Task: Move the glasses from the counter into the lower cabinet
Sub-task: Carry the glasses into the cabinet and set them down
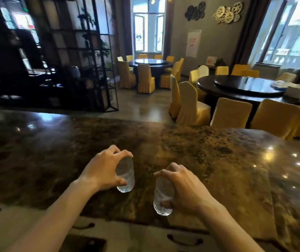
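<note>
My left hand (102, 169) grips a clear drinking glass (126, 179) from above, fingers over its rim. My right hand (181, 185) grips a second clear glass (162, 199) the same way, a little nearer to me. Both glasses are over the dark brown marble counter (209, 160), near its front edge; whether they touch the top or hang just above it I cannot tell. Below the counter edge I see the pale cabinet front with dark curved handles (184, 240) and a dark opening (83, 243) at the lower left.
The counter stretches wide to left and right with bright reflections at the right. Beyond it lie a dining room with round dark tables (243, 88), yellow-covered chairs (231, 113) and a black metal shelf rack (83, 57) at the left.
</note>
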`<state>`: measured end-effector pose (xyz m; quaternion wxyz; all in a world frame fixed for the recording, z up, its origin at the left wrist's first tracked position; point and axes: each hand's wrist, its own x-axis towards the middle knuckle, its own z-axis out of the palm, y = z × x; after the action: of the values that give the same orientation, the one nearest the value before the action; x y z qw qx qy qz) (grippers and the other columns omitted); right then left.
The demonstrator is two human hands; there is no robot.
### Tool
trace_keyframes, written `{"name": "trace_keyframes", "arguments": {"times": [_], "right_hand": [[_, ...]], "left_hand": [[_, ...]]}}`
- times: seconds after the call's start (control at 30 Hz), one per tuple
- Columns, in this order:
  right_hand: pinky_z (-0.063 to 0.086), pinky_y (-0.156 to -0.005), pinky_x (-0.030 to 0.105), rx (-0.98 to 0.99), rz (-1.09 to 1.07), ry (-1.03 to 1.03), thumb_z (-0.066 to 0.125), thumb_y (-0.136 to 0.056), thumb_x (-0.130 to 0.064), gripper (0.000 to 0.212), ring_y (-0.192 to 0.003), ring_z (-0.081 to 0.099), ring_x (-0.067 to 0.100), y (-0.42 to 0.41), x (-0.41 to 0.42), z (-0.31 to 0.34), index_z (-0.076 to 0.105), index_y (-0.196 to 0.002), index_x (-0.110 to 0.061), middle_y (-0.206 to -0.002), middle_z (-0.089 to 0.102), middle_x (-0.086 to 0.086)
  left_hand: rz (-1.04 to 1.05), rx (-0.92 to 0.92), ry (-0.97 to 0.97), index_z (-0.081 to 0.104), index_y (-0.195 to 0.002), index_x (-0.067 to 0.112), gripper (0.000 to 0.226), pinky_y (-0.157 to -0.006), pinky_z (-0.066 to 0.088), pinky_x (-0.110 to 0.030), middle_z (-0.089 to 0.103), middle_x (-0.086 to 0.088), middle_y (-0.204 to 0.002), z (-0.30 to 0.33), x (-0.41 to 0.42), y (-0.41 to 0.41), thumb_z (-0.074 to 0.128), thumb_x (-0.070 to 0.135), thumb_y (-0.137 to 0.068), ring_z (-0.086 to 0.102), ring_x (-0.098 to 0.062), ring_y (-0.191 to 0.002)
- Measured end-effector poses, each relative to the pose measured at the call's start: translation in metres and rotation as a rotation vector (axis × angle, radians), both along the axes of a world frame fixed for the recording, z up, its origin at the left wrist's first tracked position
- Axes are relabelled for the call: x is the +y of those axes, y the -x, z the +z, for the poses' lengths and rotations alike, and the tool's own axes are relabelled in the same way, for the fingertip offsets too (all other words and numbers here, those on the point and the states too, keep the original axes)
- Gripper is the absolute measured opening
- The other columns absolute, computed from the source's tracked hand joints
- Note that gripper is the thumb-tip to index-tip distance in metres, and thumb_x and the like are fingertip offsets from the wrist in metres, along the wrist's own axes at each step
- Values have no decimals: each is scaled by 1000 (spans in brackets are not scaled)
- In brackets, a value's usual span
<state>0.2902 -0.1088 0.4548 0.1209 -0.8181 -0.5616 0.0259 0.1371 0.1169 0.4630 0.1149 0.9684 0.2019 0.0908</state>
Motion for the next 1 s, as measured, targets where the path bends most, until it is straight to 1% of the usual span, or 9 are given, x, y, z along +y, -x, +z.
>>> {"name": "trace_keyframes", "arguments": {"times": [0.13, 0.3, 0.43, 0.53, 0.63, 0.73, 0.8, 0.87, 1.0], "right_hand": [[55, -84, 34, 23, 65, -11, 86, -63, -54, 86, -108, 50, 14, 47, -13, -6, 48, -139, -43, -117, 49, -10], [54, -82, 32, 0, 57, -10, 85, -66, -54, 80, -106, 49, 14, 90, -30, -15, 49, -137, -44, -116, 49, -9], [52, -79, 27, -17, -18, -8, 84, -70, -51, 73, -103, 49, 13, 122, -44, -18, 52, -135, -43, -115, 50, -8], [54, -83, 33, -24, -89, 29, 84, -69, -49, 71, -108, 50, 18, 150, -53, -23, 54, -133, -39, -119, 51, -5], [53, -87, 35, 11, -140, 65, 87, -69, -47, 77, -112, 50, 18, 170, -62, -32, 52, -137, -38, -123, 51, -4], [53, -91, 36, 40, -201, 109, 86, -68, -46, 80, -117, 48, 19, 194, -68, -53, 49, -139, -40, -127, 50, -4], [52, -89, 36, 60, -233, 120, 85, -69, -46, 78, -118, 48, 19, 208, -76, -72, 48, -137, -42, -126, 49, -4], [52, -87, 33, 89, -254, 128, 85, -70, -47, 78, -116, 48, 18, 219, -82, -95, 47, -137, -42, -126, 47, -5], [53, -83, 26, 143, -294, 119, 84, -72, -42, 77, -111, 45, 12, 231, -94, -147, 46, -139, -42, -124, 45, -9]], "left_hand": [[87, 14, -46, 46, -133, 51, 83, -88, 54, -28, 46, 18, -121, -17, -34, 62, 88, 54, -62, 51, -9, -110], [102, 40, -28, 44, -132, 54, 83, -83, 52, -24, 44, 20, -117, -40, -58, 117, 87, 58, -60, 51, -8, -106], [68, 41, -8, 46, -131, 52, 82, -83, 51, -24, 45, 18, -116, -48, -67, 151, 88, 55, -61, 50, -7, -105], [44, 42, 15, 46, -132, 51, 81, -82, 52, -24, 45, 17, -116, -53, -66, 179, 89, 53, -62, 49, -8, -106], [28, 24, 33, 45, -131, 52, 82, -79, 51, -25, 41, 18, -112, -61, -66, 199, 89, 53, -61, 45, -7, -103], [30, 35, 44, 44, -131, 54, 82, -79, 49, -26, 39, 19, -110, -77, -69, 220, 87, 54, -61, 41, -6, -100], [21, 55, 50, 44, -130, 54, 80, -81, 51, -27, 41, 19, -112, -91, -74, 231, 86, 55, -62, 46, -8, -103], [23, 75, 77, 44, -131, 54, 81, -84, 52, -27, 43, 18, -116, -111, -79, 238, 86, 55, -63, 48, -8, -108], [47, 91, 138, 41, -134, 54, 83, -83, 51, -25, 43, 17, -122, -157, -93, 246, 87, 52, -65, 41, -3, -109]]}}
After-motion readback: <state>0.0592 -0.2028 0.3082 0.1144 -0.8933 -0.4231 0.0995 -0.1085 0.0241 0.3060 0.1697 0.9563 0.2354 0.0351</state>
